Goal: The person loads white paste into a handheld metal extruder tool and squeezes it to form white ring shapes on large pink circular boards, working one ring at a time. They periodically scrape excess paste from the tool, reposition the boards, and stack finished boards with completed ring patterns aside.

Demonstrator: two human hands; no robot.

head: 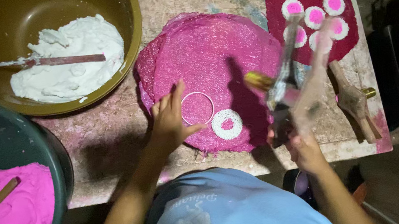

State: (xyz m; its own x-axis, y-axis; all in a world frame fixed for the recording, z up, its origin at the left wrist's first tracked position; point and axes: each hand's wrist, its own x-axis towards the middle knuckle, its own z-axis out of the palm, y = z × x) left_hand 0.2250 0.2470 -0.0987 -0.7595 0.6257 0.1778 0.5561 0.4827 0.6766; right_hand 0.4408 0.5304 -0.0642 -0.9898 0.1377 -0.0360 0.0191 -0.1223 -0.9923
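My left hand (171, 120) rests on a round pink mat (211, 55), its fingers holding a thin white ring (197, 108) flat against the mat. Just right of the ring lies a white dough ring with a pink centre (227, 124). My right hand (301, 146) grips the handles of a blurred press tool (289, 77) with a brass tip, held above the mat's right edge.
A brown bowl (129, 9) holds white dough and a stick. A dark bowl (47, 149) holds pink dough and another stick. A dark red mat (346, 42) at the far right carries several white-and-pink discs. A second wooden tool (355, 101) lies by the table's right edge.
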